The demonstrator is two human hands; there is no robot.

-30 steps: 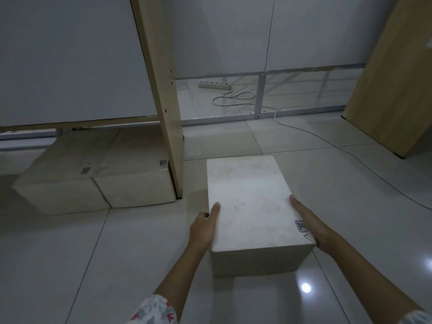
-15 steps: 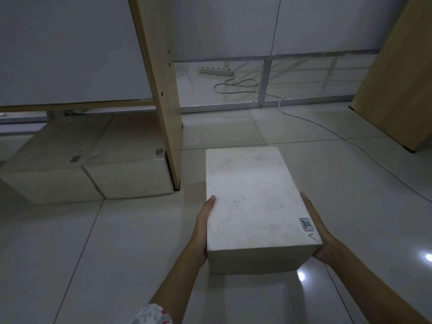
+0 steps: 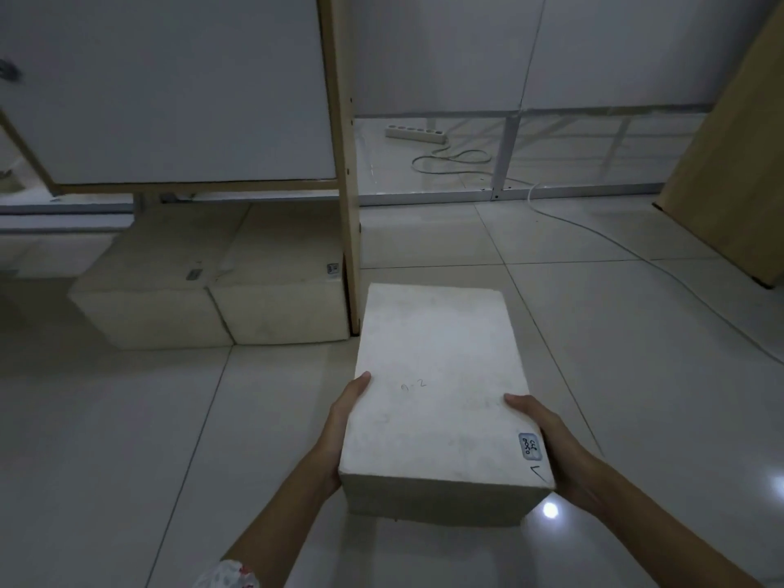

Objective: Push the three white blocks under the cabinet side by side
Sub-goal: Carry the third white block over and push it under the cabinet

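Two blocks (image 3: 212, 299) already under cabinet (image 3: 169, 91), third block (image 3: 441, 392) clamped between left hand (image 3: 339, 426) and right hand (image 3: 551, 447), left of grip

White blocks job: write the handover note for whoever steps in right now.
Left hand and right hand: each grips a long side of the third white block, which sits on the floor tiles right of the cabinet side panel.
Done: two white blocks side by side under the cabinet.
Left: get the third block under, beside them.
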